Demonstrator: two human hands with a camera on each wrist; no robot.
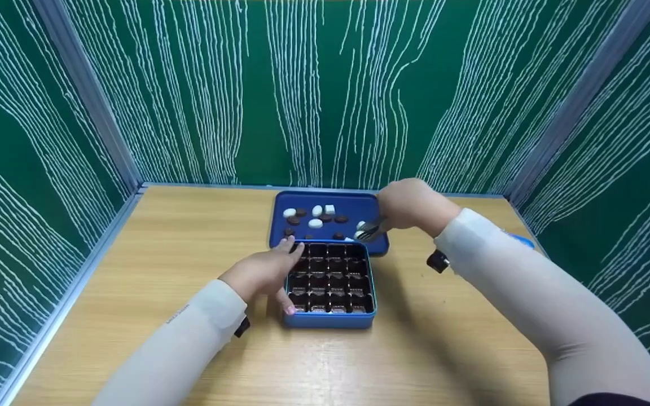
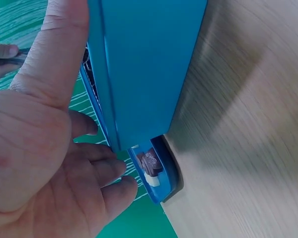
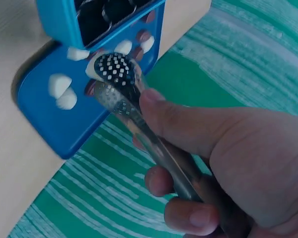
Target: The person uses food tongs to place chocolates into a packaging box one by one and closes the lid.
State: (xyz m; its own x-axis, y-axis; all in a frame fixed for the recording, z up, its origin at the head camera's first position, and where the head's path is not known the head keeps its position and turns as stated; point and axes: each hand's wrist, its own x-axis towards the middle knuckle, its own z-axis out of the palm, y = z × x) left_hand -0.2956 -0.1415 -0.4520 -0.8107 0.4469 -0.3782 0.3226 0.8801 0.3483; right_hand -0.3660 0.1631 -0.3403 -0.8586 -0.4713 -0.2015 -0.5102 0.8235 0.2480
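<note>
My right hand (image 1: 409, 206) holds metal tongs (image 3: 164, 153) over the dark blue tray (image 3: 39, 119). Dotted ends of the tongs hang close to white and brown candies; whether a piece sits between them I cannot tell. White candies (image 1: 315, 224) and brown candies (image 1: 341, 219) lie scattered on the tray. In front of it stands a blue box (image 1: 329, 321) with a dark brown divided insert (image 1: 328, 276). At the box's left side rests my left hand (image 1: 260, 273), thumb along the near corner and extended fingers at the far left rim. The left wrist view shows its palm beside the wall.
The wooden table (image 1: 189, 225) is backed by green panels (image 1: 325, 113) with white wavy lines. A bright blue item (image 1: 521, 240) lies at the far right, partly behind my right forearm. The box stands against the tray's near edge.
</note>
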